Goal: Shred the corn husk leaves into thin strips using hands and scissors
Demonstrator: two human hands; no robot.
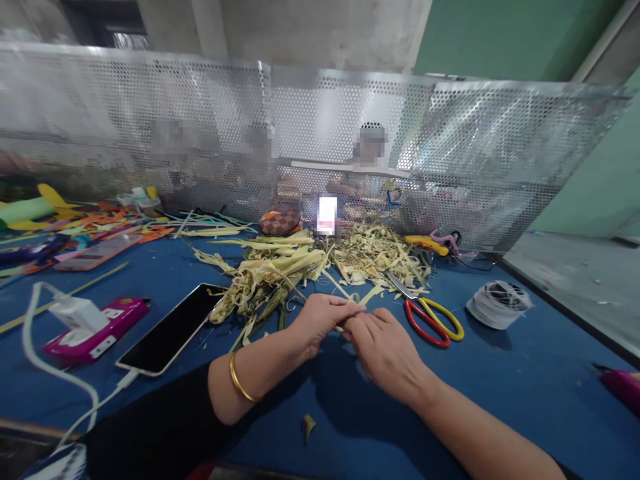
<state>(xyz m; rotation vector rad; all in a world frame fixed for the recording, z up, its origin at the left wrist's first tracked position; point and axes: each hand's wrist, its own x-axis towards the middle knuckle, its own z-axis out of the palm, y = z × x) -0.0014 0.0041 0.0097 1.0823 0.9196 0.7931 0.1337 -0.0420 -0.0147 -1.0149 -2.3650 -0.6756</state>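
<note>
My left hand (320, 323) and my right hand (383, 350) meet above the blue table, fingers pinched together. Between them is a pale yellow-green husk strip (371, 293), its loose ends sticking out past the fingertips; the rest of it is hidden by the fingers. Just beyond my left hand lies a bundle of long dried husks (270, 273). Behind it to the right spreads a heap of shredded husk scraps (383, 250). Scissors with a red and a yellow handle (434, 321) rest right of my hands, blades towards the heap.
A spool of white thread (499, 305) stands at right. On the left are a charging phone (170, 331), a magenta power strip (100, 333) with a white cable, and colourful paper strips (95, 223). A perforated metal screen (340, 113) runs behind, people beyond it. One husk scrap (309, 427) lies in front.
</note>
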